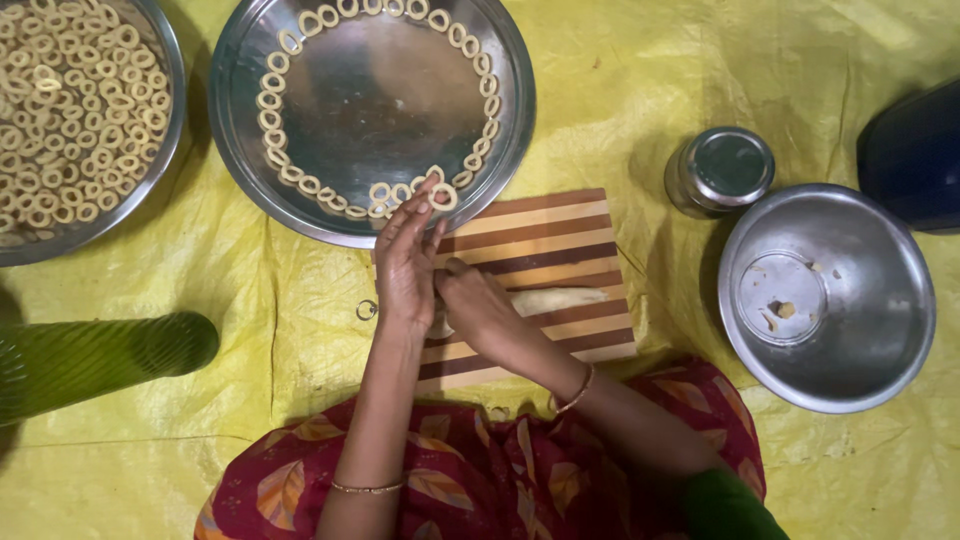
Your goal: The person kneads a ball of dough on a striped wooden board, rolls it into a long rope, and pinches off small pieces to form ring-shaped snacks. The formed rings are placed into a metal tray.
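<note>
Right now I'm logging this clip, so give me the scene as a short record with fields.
Left hand: raised, fingertips at a dough ring on the plate rim
Right hand: on the dough roll
Board: striped wood, under both hands
Middle plate: steel, rings along its edge
Left plate: heaped with rings
Right bowl: nearly empty
Ground sheet: yellow

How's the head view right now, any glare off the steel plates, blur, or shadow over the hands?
Head view: sharp overall; a soft sheen on the middle steel plate but the dough rings stay readable; the left hand and right hand are evenly lit on the striped board; the corners darken; the dark blue container is in shadow.
</note>
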